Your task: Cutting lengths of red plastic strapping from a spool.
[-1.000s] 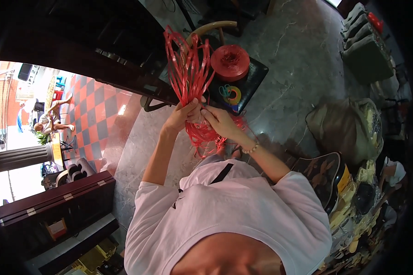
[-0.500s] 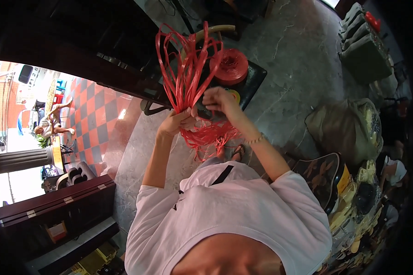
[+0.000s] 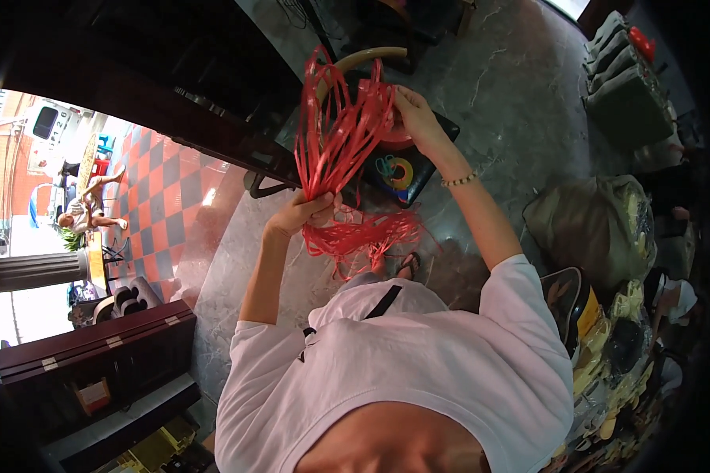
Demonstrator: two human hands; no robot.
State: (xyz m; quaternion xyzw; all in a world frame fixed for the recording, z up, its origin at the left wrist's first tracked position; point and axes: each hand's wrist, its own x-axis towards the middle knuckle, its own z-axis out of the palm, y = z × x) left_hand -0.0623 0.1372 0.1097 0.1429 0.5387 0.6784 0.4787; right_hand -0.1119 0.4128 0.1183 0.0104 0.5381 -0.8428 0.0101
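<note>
My left hand point(image 3: 301, 213) is closed around the gathered neck of a bundle of red plastic twine point(image 3: 341, 130). Above the fist its loops fan out, while more loose strands point(image 3: 363, 236) hang below it. At the bundle's right side, my right hand point(image 3: 420, 118) pinches the outer strands; its fingertips are partly hidden. Behind them, a roll of the same twine point(image 3: 397, 142) sits on a black seat point(image 3: 447, 130), mostly covered by the hand and strands. Scissors with teal handles point(image 3: 386, 166) and a yellow ring-shaped roll point(image 3: 402, 174) lie nearer me on that seat.
Dark wooden furniture point(image 3: 173, 71) stands at upper left. A covered grey-brown bulky item point(image 3: 584, 225) and plastic-wrapped goods point(image 3: 607, 347) crowd the right. At lower left is a dark red cabinet point(image 3: 110, 355). A person point(image 3: 83, 213) sits outside beyond the checkered tiles.
My right hand has moved up and right, from near the left fist to the bundle's outer strands. The loops have shifted right, covering more of the roll; the scissors and yellow roll are now uncovered.
</note>
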